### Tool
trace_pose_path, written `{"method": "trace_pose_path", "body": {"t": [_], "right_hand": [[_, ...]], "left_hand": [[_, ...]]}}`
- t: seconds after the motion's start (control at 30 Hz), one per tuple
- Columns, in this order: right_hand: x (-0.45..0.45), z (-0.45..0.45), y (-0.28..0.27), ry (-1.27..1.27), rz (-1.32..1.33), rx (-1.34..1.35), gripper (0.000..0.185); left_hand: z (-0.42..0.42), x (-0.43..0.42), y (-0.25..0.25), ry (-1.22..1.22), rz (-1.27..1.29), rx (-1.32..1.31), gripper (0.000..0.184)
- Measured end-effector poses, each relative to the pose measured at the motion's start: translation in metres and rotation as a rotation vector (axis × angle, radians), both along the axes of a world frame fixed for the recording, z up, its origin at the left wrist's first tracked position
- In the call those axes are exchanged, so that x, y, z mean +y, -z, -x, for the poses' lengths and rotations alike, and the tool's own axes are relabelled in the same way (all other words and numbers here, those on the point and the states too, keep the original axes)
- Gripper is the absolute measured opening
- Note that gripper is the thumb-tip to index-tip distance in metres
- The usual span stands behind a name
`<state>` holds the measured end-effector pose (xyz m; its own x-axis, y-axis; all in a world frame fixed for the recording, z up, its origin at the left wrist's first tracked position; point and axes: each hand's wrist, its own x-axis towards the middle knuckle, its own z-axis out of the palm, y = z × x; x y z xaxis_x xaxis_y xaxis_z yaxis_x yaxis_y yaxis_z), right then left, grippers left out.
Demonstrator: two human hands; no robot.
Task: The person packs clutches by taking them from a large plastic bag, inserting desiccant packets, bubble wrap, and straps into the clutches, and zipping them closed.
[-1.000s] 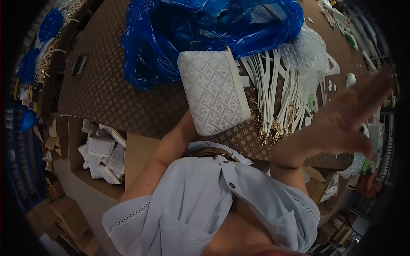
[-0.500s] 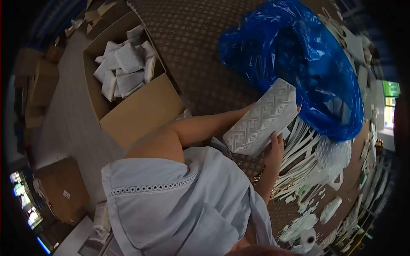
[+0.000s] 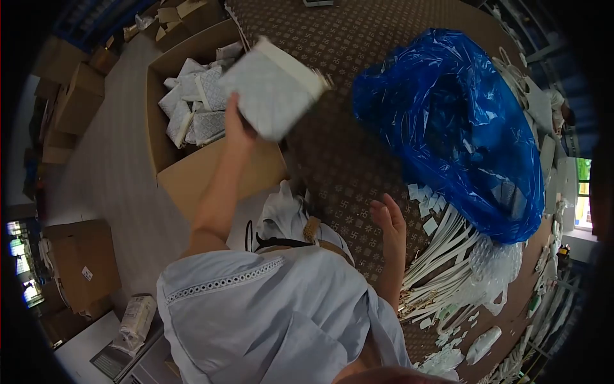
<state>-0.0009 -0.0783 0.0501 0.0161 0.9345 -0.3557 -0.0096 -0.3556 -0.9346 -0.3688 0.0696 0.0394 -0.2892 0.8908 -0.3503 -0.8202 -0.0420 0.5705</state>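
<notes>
My left hand (image 3: 240, 128) grips the near edge of a flat, silvery-white patterned pouch (image 3: 272, 93), slightly smeared by motion. A pale band runs along the pouch's far edge. It is held up at the right side of an open cardboard box (image 3: 220, 179), in which several similar pouches (image 3: 198, 96) lie heaped. My right hand (image 3: 391, 221) is raised over the brown patterned table cover, holding nothing, its fingers apart and slightly bent. Nearest to it are a bundle of long white straps (image 3: 441, 253) and small white pieces (image 3: 427, 200).
A large crumpled blue plastic bag (image 3: 448, 115) lies on the table (image 3: 339, 169) to the right. Below it are clear plastic wrap (image 3: 492, 265) and white scraps (image 3: 441, 358). Cardboard boxes (image 3: 83, 262) stand at the left, with a wrapped packet (image 3: 137, 320) at the lower left.
The pouch has moved left from beside the blue bag toward the box, in my left hand. My right hand has let go of it and opened.
</notes>
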Motion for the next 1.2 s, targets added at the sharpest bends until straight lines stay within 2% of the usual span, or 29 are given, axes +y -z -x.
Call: {"method": "trace_pose_path", "body": {"t": [0.07, 0.1, 0.17, 0.23, 0.3, 0.37, 0.4, 0.43, 0.5, 0.57, 0.6, 0.67, 0.7, 0.73, 0.77, 0.83, 0.87, 1.07, 1.13, 1.2], "right_hand": [[-0.008, 0.001, 0.005, 0.03, 0.055, 0.012, 0.046], [-0.011, 0.002, 0.007, 0.015, 0.064, -0.001, 0.045], [-0.013, 0.003, 0.014, 0.012, 0.066, -0.013, 0.044], [-0.016, 0.003, 0.024, -0.026, 0.056, -0.053, 0.043], [-0.018, 0.006, 0.021, -0.019, 0.05, -0.051, 0.042], [-0.025, 0.0, 0.041, -0.008, 0.051, -0.045, 0.042], [-0.028, -0.013, 0.077, -0.053, 0.012, -0.057, 0.043], [-0.025, -0.002, 0.064, -0.095, -0.026, -0.068, 0.044], [-0.042, -0.011, 0.081, -0.037, 0.01, -0.078, 0.044], [-0.047, 0.0, 0.055, 0.051, 0.073, -0.104, 0.044], [-0.047, 0.004, 0.044, 0.093, 0.104, -0.116, 0.045], [-0.052, 0.001, 0.042, 0.147, 0.14, -0.122, 0.045], [-0.054, -0.006, 0.048, 0.11, 0.13, -0.095, 0.045], [-0.054, -0.012, 0.055, 0.07, 0.118, -0.067, 0.046], [-0.056, -0.015, 0.064, 0.076, 0.118, -0.06, 0.046], [-0.064, -0.018, 0.077, 0.167, 0.132, 0.002, 0.046], [-0.066, -0.019, 0.073, 0.179, 0.147, 0.006, 0.046], [-0.058, -0.013, 0.064, 0.234, 0.122, -0.056, 0.045], [-0.056, -0.013, 0.054, 0.14, 0.146, -0.132, 0.044], [-0.058, -0.018, 0.075, 0.139, 0.138, -0.115, 0.044]], "left_hand": [[0.024, 0.033, -0.017, -0.354, 0.191, -0.099, 0.054], [0.023, 0.034, -0.02, -0.356, 0.187, -0.099, 0.054], [0.0, 0.042, -0.031, -0.007, 0.001, 0.326, 0.044], [-0.056, 0.025, -0.065, 0.307, -0.295, 0.329, 0.05], [-0.111, 0.003, -0.113, 0.626, -0.829, 0.104, 0.068], [-0.165, -0.024, -0.165, 0.733, -1.33, -0.079, 0.084], [-0.178, -0.047, -0.194, 0.762, -1.397, -0.103, 0.086], [-0.179, -0.048, -0.194, 0.777, -1.391, -0.113, 0.086], [-0.188, -0.073, -0.195, 0.8, -1.384, -0.124, 0.085], [-0.211, -0.108, -0.206, 0.827, -1.386, -0.134, 0.084], [-0.173, -0.087, -0.197, 0.839, -1.389, -0.137, 0.084], [-0.161, -0.097, -0.198, 0.859, -1.383, -0.145, 0.083], [-0.177, -0.1, -0.198, 0.87, -1.379, -0.147, 0.083], [-0.21, -0.149, -0.197, 0.878, -1.377, -0.145, 0.082], [-0.175, -0.101, -0.199, 0.885, -1.371, -0.141, 0.082], [-0.17, -0.117, -0.199, 0.898, -1.351, -0.142, 0.081], [-0.183, -0.097, -0.197, 0.905, -1.333, -0.151, 0.081], [-0.173, -0.09, -0.196, 0.913, -1.29, -0.144, 0.078], [-0.173, -0.093, -0.198, 0.915, -1.286, -0.152, 0.077], [-0.19, -0.083, -0.193, 0.907, -1.268, -0.145, 0.077]]}}
